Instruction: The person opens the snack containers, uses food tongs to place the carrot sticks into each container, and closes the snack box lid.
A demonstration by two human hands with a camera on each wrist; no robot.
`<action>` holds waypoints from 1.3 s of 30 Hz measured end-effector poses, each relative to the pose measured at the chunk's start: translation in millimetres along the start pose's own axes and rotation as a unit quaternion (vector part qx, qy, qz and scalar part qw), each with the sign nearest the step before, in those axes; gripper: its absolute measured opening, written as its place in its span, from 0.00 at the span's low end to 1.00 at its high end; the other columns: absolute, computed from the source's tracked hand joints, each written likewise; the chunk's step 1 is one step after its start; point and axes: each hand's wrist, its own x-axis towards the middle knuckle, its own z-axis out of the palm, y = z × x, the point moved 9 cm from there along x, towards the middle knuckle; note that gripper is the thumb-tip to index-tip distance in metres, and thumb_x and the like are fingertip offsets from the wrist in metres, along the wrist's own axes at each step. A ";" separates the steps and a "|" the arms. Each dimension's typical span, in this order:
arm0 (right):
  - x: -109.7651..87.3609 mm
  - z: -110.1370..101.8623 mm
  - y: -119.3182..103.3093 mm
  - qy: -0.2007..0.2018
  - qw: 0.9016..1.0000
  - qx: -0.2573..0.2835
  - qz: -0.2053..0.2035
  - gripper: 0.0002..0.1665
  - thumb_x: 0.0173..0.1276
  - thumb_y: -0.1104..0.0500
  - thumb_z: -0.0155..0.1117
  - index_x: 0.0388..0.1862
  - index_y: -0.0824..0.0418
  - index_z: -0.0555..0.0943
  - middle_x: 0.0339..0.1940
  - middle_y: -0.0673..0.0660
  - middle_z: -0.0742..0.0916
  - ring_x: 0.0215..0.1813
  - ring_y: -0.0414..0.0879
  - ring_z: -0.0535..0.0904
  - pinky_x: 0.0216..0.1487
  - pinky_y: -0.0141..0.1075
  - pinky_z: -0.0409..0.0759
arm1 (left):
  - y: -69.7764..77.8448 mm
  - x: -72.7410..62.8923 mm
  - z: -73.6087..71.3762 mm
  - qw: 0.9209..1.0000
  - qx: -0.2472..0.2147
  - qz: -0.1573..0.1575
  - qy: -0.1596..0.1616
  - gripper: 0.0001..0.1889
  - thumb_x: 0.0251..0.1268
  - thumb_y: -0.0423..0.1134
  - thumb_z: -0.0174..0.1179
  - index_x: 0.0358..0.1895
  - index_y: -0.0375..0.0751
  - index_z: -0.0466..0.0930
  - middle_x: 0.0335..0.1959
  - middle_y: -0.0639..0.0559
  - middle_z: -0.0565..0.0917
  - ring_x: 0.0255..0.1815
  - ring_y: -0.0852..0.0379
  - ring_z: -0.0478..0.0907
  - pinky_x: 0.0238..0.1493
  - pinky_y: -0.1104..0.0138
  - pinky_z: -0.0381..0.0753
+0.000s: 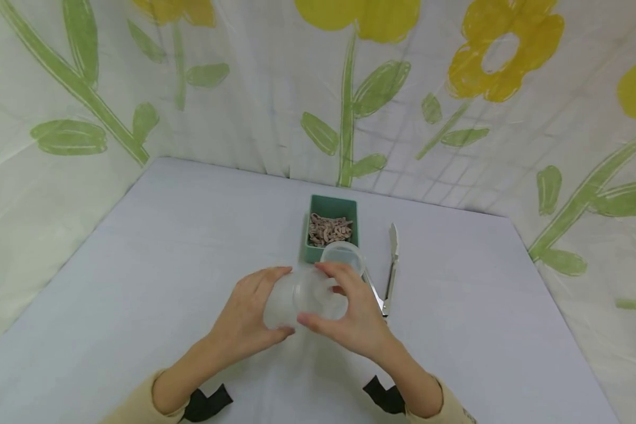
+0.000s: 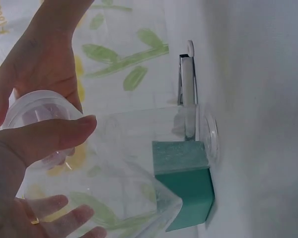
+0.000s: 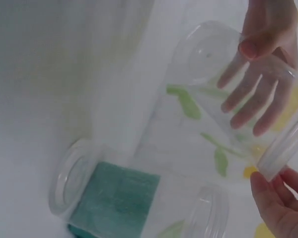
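The left hand (image 1: pixel 250 307) grasps the body of one transparent plastic jar (image 1: pixel 286 299); the right hand (image 1: pixel 361 315) grasps its rim (image 3: pixel 287 141).

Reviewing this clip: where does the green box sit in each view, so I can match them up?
Head: just above centre, the green box seen from above, open top showing.
Left wrist: lower right of centre, seen from the side.
Right wrist: lower left, mostly seen through clear plastic.
Shared landmark: the standing clear jar, which overlaps the box in every view.
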 end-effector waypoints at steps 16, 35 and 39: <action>-9.0 11.1 -10.5 -0.099 0.992 -0.005 -0.084 0.41 0.51 0.54 0.78 0.64 0.61 0.75 0.60 0.56 0.80 0.61 0.49 0.75 0.53 0.45 0.79 | -11.6 -14.3 32.4 0.948 -0.210 -0.085 -0.224 0.47 0.40 0.36 0.77 0.67 0.32 0.62 0.60 0.43 0.74 0.52 0.48 0.74 0.46 0.58 0.78; -20.8 11.6 -28.9 -0.192 0.957 0.055 -0.212 0.43 0.52 0.56 0.79 0.65 0.66 0.72 0.61 0.59 0.80 0.63 0.50 0.74 0.61 0.44 0.74 | 1.2 -29.1 50.1 0.835 -0.395 -0.027 -0.382 0.58 0.48 0.36 0.76 0.77 0.34 0.42 0.77 0.41 0.51 0.74 0.54 0.54 0.70 0.62 0.58; -23.4 7.7 -31.0 -0.194 0.952 0.049 -0.231 0.42 0.53 0.56 0.78 0.65 0.66 0.72 0.60 0.59 0.80 0.63 0.50 0.74 0.62 0.44 0.73 | 3.8 -29.5 53.7 0.815 -0.425 -0.030 -0.394 0.58 0.48 0.34 0.76 0.77 0.35 0.41 0.77 0.43 0.51 0.74 0.55 0.54 0.70 0.64 0.57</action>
